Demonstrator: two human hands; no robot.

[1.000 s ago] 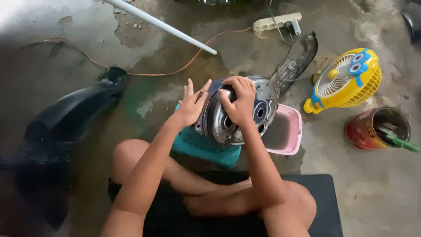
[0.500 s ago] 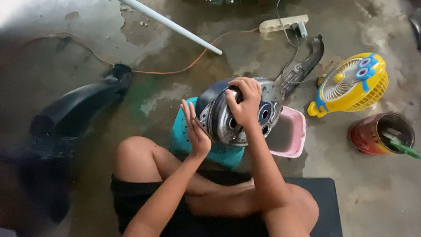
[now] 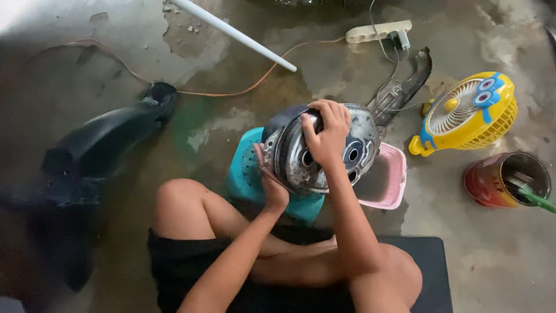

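The right hand [image 3: 328,134] gripped the top of a round, grimy grey metal housing [image 3: 324,152], fingers curled; the left hand [image 3: 270,181] lay open-fingered against its lower rim, above a teal plastic stool [image 3: 249,177].

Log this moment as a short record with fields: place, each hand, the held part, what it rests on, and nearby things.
place: stained concrete floor, person seated on it
left hand: pressed against the lower left rim of the metal part
right hand: grip over the top of the metal part
metal part: round, grey, worn casing with holes, held on edge
support: teal plastic stool under it, pink tub beside
right side: yellow and blue fan, tin can holding a green-handled brush
left side: dark plastic panel
behind: white pipe, power strip
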